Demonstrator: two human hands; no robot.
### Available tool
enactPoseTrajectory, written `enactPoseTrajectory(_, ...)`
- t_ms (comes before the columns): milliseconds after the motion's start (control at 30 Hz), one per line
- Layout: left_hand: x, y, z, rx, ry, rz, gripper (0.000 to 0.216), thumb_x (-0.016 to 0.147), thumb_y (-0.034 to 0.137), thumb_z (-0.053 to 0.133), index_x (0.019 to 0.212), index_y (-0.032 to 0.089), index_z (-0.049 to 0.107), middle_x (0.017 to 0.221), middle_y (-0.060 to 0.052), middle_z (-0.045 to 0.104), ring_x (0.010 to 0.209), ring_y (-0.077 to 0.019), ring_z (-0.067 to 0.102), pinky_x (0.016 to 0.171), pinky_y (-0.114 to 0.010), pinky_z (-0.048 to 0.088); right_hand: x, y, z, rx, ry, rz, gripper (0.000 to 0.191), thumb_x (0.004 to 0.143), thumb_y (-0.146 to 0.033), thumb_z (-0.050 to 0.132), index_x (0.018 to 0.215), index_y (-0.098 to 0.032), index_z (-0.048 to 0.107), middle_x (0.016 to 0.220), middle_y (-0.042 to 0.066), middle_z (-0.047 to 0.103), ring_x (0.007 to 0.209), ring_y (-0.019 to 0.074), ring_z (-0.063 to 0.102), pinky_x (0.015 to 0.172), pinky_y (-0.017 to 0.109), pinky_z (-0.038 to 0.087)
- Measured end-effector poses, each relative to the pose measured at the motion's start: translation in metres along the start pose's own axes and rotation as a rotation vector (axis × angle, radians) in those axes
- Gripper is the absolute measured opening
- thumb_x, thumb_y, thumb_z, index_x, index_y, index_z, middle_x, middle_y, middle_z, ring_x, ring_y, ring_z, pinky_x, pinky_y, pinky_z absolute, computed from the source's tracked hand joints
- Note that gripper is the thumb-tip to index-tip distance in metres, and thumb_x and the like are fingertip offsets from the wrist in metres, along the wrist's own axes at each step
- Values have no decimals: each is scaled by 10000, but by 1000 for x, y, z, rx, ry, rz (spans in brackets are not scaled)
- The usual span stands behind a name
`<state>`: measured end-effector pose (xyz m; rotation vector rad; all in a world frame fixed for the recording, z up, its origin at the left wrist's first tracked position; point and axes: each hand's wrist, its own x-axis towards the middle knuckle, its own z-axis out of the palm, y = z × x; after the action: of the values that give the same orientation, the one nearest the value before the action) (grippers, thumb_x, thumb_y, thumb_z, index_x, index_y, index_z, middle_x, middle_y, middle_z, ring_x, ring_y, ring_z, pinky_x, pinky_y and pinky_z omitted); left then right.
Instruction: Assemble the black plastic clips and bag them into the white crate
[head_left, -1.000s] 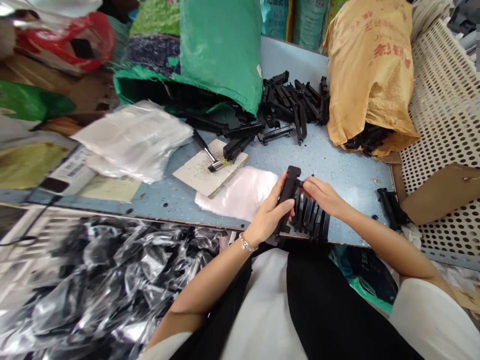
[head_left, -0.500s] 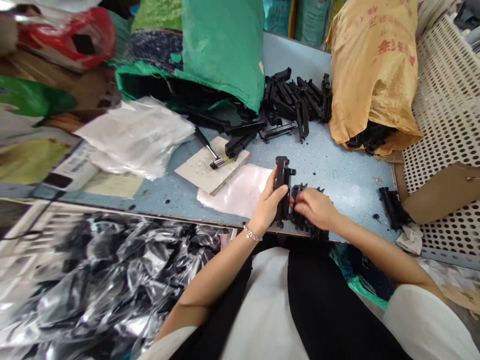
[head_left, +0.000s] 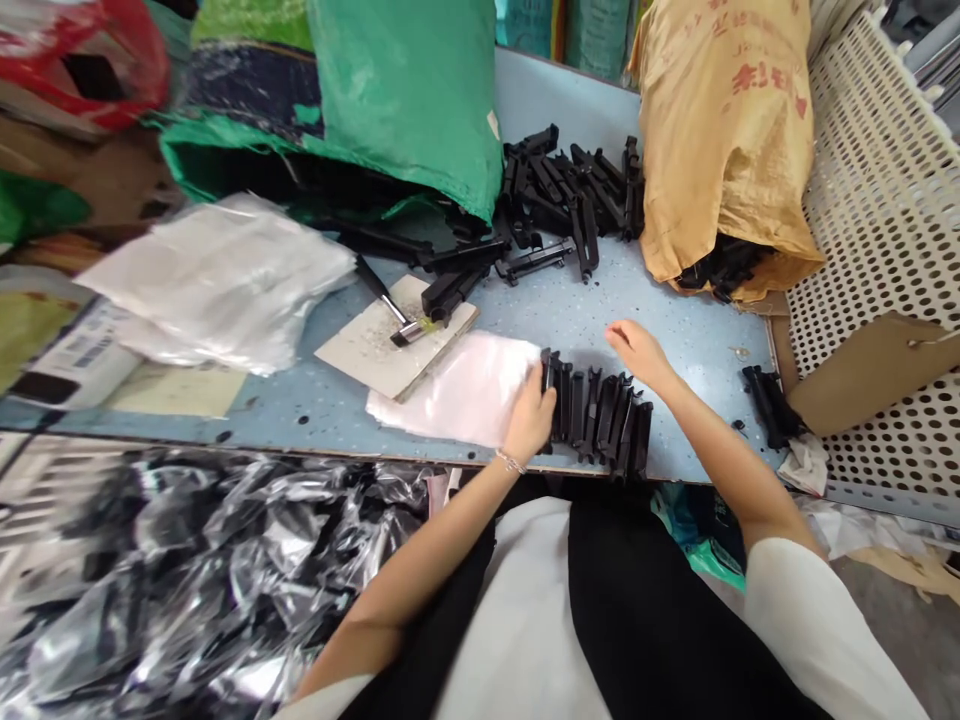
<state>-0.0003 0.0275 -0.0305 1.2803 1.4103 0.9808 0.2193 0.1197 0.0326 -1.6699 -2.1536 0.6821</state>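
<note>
My left hand (head_left: pixel 531 412) is at the left end of a row of black plastic parts (head_left: pixel 600 412), which stand on edge side by side near the table's front edge. Its fingers are closed around the leftmost black plastic part (head_left: pixel 547 372), with the thumb on the near side. Over the table, behind and to the right of the row, my right hand (head_left: pixel 639 352) is held in the air. Its fingers are loosely bent, a small gap shows by the thumb, and nothing is visible in it. A stack of thin pale plastic sheets (head_left: pixel 469 385) lies left of my left hand.
A black-handled tool (head_left: pixel 390 312) lies on a beige board (head_left: pixel 360 355). Loose black parts (head_left: pixel 570 190) are heaped behind, between a green sack (head_left: pixel 412 100) and a yellow sack (head_left: pixel 720 120). A perforated white crate (head_left: pixel 885 220) stands right; bagged black items (head_left: pixel 217 580) fill the lower left.
The black part held upright in my left hand is now down at the row's left end. My right hand has moved away from the row, rearward. The camera view has shifted slightly.
</note>
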Motion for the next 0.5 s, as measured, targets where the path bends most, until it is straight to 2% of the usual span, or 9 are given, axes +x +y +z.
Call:
enactPoseTrajectory(133,-16,-15,45,76,44,117,619,948,219,468,1553,130,372,1604,-215,420,1537,-335,341,1285,-585,225,92,0,17,-40,127,216,345,1043,-354,436,1266,-132,579,1327,192,601,1236,295,572,1059,409,428)
enactPoseTrajectory(233,-20,-18,60,151,39,192,603,944,155,430,1545,150,385,1625,-201,385,1550,-327,306,1280,-606,219,147,-14,36,-63,207,299,491,1036,-411,456,1404,-85,449,1410,278,490,1280,376,540,1080,516,405)
enactPoseTrajectory(367,-13,-17,49,158,28,184,575,940,161,460,1514,187,442,1532,-168,494,1474,-311,412,1251,-581,306,179,-20,35,-25,285,352,597,1019,-391,491,1499,-79,321,1500,307,366,1280,376,539,1071,512,411)
enactPoseTrajectory(433,-10,-14,40,139,20,172,567,916,155,499,1480,207,485,1467,-151,550,1414,-306,474,1209,-567,377,183,-17,22,38,261,330,654,994,-350,539,1531,-84,277,1550,305,310,1312,369,512,1088,490,394)
enactPoseTrajectory(500,-8,-11,32,116,12,166,557,889,146,530,1441,215,527,1428,-139,580,1378,-306,502,1168,-556,428,185,-14,4,125,206,315,664,958,-293,597,1519,-88,306,1538,298,353,1322,354,496,1087,466,387)
